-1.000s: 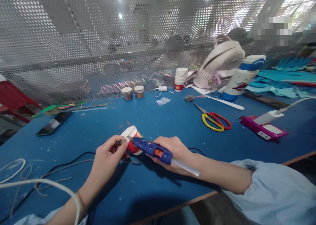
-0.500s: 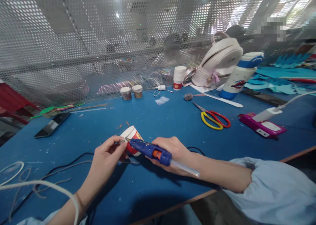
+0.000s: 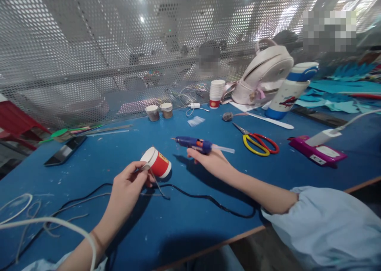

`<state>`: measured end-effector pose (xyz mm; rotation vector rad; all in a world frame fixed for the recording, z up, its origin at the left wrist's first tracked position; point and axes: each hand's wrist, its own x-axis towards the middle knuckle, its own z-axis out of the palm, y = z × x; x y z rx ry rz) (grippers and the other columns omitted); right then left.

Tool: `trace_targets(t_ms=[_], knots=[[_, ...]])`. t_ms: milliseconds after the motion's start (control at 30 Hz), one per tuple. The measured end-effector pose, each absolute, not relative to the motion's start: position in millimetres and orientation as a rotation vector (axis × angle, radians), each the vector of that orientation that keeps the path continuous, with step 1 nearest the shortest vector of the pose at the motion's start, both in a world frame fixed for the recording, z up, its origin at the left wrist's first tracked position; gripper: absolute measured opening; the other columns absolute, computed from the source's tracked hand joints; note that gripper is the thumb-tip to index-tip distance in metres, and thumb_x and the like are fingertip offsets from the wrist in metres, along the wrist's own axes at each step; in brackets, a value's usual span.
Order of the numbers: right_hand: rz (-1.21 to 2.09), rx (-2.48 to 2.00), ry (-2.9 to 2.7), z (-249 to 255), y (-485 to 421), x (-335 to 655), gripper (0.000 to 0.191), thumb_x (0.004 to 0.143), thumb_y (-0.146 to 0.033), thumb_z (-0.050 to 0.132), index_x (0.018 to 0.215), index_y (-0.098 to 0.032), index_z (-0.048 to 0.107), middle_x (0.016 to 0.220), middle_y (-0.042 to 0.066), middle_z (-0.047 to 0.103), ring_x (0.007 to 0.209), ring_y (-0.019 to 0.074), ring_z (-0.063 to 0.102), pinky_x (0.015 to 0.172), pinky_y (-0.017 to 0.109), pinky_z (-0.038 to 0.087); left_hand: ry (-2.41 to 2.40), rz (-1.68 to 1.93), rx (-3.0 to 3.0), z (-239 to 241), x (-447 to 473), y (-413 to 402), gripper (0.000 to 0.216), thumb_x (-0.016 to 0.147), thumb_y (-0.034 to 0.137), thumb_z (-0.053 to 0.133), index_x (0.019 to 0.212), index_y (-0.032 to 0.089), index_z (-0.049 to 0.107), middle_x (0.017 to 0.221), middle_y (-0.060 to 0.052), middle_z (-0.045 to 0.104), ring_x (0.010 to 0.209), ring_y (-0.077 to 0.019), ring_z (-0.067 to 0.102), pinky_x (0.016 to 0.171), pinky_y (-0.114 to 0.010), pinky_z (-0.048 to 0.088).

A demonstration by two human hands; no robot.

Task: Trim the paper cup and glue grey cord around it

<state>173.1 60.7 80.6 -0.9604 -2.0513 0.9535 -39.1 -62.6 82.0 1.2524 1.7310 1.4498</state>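
Observation:
Tilted on its side, a red and white paper cup (image 3: pixel 160 165) is pinched near its white end by my left hand (image 3: pixel 131 185). A thin grey cord (image 3: pixel 157 183) runs from those fingers and hangs down beside the cup; how it is fixed to the cup is hidden. My right hand (image 3: pixel 210 160) is closed around a blue hot glue gun (image 3: pixel 193 143), its nozzle pointing left, above and apart from the cup. A clear glue stick (image 3: pixel 224 148) sticks out of the gun's rear end.
Scissors (image 3: pixel 255 141) lie right of the glue gun, with a purple power strip (image 3: pixel 317 150) beyond. Stacked paper cups (image 3: pixel 217 93), a backpack (image 3: pixel 263 74) and a bottle (image 3: pixel 291 90) stand behind. A phone (image 3: pixel 66 150) lies left. A black cable (image 3: pixel 205 197) crosses the front.
My right hand has drawn the glue gun away from the cup, up and to the right. My left hand keeps its hold on the cup, and more of the cup's red side shows.

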Motion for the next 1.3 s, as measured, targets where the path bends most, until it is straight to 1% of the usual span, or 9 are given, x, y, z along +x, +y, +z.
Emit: trace_targets(t_ms=[200,367,533,667,767,900,1033,1133,1300], knots=[[0.758,-1.164,-2.275,58.2,95.6,169.2,0.031,0.09,-0.042,0.053,0.093,-0.017,0.072,0.091,0.007,0.071,0.086,0.0201,0.063,0.073,0.029,0.047,1.704,1.474,1.22,78.3,-41.0,-62.4,0.023,0.081,0.035,0.059,0.09,0.015,0.063,0.064,-0.003,0.07,0.056,-0.0158,0.063,0.06,-0.029,0.049],[0.576,-1.231,-2.451,71.7,93.4,186.0,0.039,0.088,-0.053,0.055,0.094,-0.018,0.071,0.085,0.008,0.07,0.074,0.0202,0.064,0.062,0.027,0.043,1.722,1.482,1.255,78.4,-42.6,-61.7,0.026,0.08,0.04,0.064,0.089,0.016,0.064,0.065,-0.003,0.07,0.057,-0.0161,0.063,0.061,-0.03,0.052],[0.183,-1.418,-2.585,104.0,65.5,217.7,0.033,0.083,-0.046,0.066,0.066,-0.018,0.063,0.068,0.008,0.066,0.06,0.0206,0.06,0.054,0.028,0.035,1.774,1.484,1.351,79.1,-41.7,-62.5,0.026,0.081,0.042,0.063,0.089,0.017,0.064,0.065,-0.002,0.07,0.057,-0.0159,0.064,0.061,-0.029,0.053],[0.508,-0.925,-2.529,114.0,37.9,203.4,0.017,0.089,-0.03,0.062,0.075,-0.02,0.063,0.071,0.001,0.066,0.062,0.0139,0.058,0.059,0.025,0.038,1.793,1.471,1.438,75.6,-38.8,-63.8,0.024,0.083,0.041,0.061,0.09,0.018,0.063,0.067,-0.001,0.07,0.059,-0.0163,0.066,0.061,-0.027,0.053],[0.568,-0.605,-2.448,104.3,26.9,167.7,0.007,0.088,-0.024,0.064,0.085,-0.017,0.063,0.081,0.002,0.067,0.071,0.0131,0.059,0.067,0.024,0.042,1.83,1.443,1.581,72.3,-37.4,-65.9,0.021,0.085,0.039,0.06,0.09,0.019,0.064,0.072,-0.002,0.07,0.062,-0.0168,0.067,0.062,-0.027,0.053],[0.541,-0.546,-2.355,83.5,25.4,130.7,0.019,0.085,-0.034,0.071,0.086,-0.016,0.064,0.084,0.004,0.067,0.076,0.0148,0.06,0.067,0.025,0.043,1.906,1.402,1.849,70.6,-36.7,-68.8,0.016,0.087,0.033,0.057,0.088,0.02,0.065,0.077,-0.002,0.069,0.066,-0.0157,0.066,0.066,-0.026,0.051],[0.668,-0.516,-2.25,75.5,22.5,123.6,0.01,0.084,-0.019,0.068,0.075,-0.017,0.063,0.079,0.001,0.065,0.074,0.0125,0.059,0.069,0.023,0.043,1.943,1.368,1.974,70.9,-35.1,-70.6,0.015,0.087,0.031,0.056,0.089,0.02,0.066,0.082,-0.003,0.071,0.069,-0.0161,0.066,0.067,-0.026,0.05],[0.98,-0.554,-2.109,79.6,16.3,125.2,0.012,0.079,-0.01,0.063,0.069,-0.017,0.059,0.075,-0.001,0.062,0.065,0.0091,0.056,0.061,0.02,0.043,1.951,1.349,2.007,71.3,-34.5,-71.1,0.015,0.087,0.032,0.056,0.089,0.02,0.066,0.084,-0.003,0.07,0.069,-0.0157,0.066,0.067,-0.026,0.049],[1.729,-0.718,-1.809,86.9,10.5,125.3,0.012,0.076,-0.009,0.058,0.078,-0.019,0.051,0.051,-0.01,0.049,0.041,0.0065,0.047,0.042,0.017,0.037,1.945,1.326,2.054,72.6,-34.8,-70.7,0.014,0.088,0.029,0.055,0.087,0.02,0.065,0.08,-0.002,0.069,0.067,-0.0147,0.065,0.066,-0.025,0.048]])
